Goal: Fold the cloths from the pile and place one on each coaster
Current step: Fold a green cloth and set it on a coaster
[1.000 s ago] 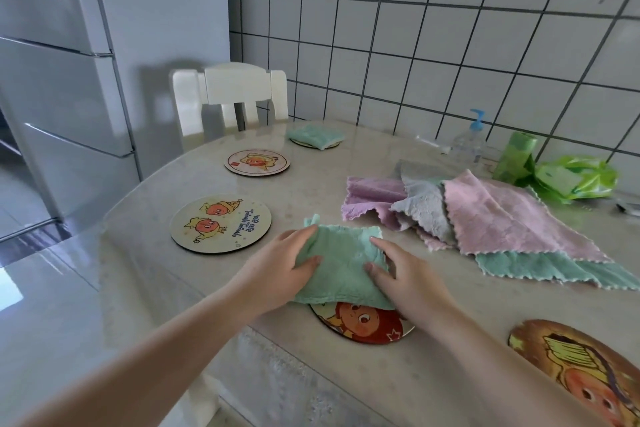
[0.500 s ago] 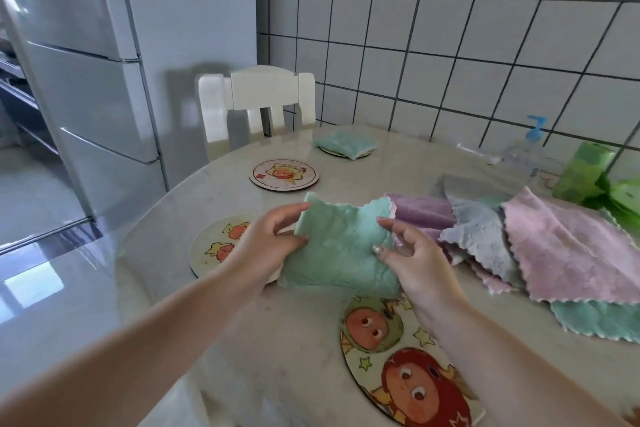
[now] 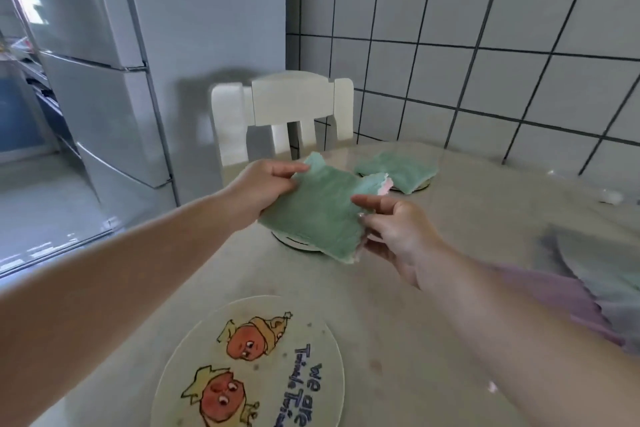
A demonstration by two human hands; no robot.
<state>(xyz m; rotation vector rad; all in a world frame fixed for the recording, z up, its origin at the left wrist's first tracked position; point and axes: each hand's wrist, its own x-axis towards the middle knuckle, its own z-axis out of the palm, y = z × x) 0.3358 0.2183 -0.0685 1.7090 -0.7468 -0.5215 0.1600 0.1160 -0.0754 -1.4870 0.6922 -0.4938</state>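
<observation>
A folded green cloth (image 3: pixel 320 215) with a pink underside hangs just above a round coaster (image 3: pixel 294 242), most of which it hides. My left hand (image 3: pixel 265 189) pinches the cloth's left edge. My right hand (image 3: pixel 394 229) grips its right edge. Farther back, another folded green cloth (image 3: pixel 398 168) lies on a coaster (image 3: pixel 420 186). A bare coaster (image 3: pixel 256 364) with two cartoon fruit figures sits close to me. The pile of cloths (image 3: pixel 585 284), purple, grey and green, lies at the right.
A white chair (image 3: pixel 284 114) stands at the table's far edge. A tall fridge (image 3: pixel 86 55) stands at the left, with shiny floor below it. A tiled wall (image 3: pixel 485 45) runs behind the marble table (image 3: pixel 433 322).
Both hands have lifted the folded green cloth off the near coaster and carried it forward and left, over the second coaster from the back. The view has followed leftwards.
</observation>
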